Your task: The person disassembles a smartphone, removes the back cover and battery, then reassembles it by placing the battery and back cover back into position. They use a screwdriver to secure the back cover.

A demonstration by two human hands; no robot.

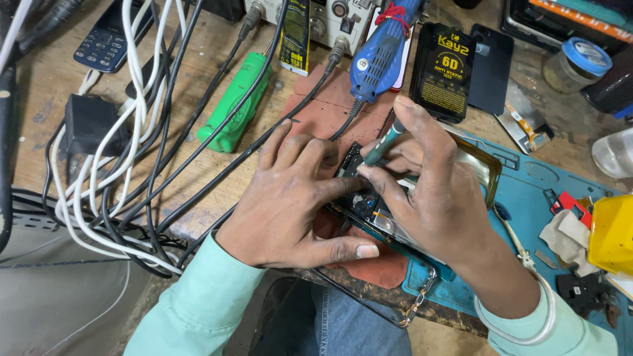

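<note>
Cluttered bench, opened phone (369, 204) lying diagonally, right hand (428, 191) angling screwdriver (384, 143) down-left

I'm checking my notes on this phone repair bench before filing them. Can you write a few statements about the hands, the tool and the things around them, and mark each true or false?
1. The right hand holds a teal-handled screwdriver tip-down on the opened phone. True.
2. The left hand is lifted clear of the phone. False: it rests on the phone's left end, fingers pressing on it.
3. A green cylindrical tool lies beyond the left hand, among black cables. True.
4. The blue rotary tool is held in a hand. False: it lies on the bench beyond the hands.
5. A yellow object sits at the right edge. True.
</note>
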